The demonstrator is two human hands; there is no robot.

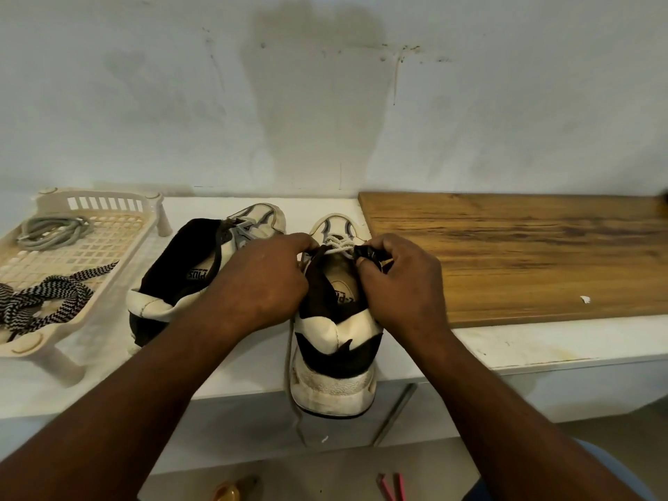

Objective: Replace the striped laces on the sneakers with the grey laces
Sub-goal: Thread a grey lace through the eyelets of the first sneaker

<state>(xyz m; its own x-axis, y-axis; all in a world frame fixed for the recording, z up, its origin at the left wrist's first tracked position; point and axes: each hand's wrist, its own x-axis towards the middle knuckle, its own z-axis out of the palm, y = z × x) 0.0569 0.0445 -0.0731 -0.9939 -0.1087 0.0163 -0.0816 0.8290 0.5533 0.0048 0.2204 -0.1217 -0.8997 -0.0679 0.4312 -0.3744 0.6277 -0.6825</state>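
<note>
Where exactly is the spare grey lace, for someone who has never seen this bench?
Find the cream slatted tray at the left end of the white counter. The grey lace lies coiled at its far end, near the wall. It is plain grey; the striped lace nearer you is black-and-white zigzag.

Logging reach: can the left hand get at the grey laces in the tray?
Probably yes: the grey laces lie uncovered in the open tray on that side; the left hand must first release the upright sneaker.

Grained wood board; plastic tray — matt.
</note>
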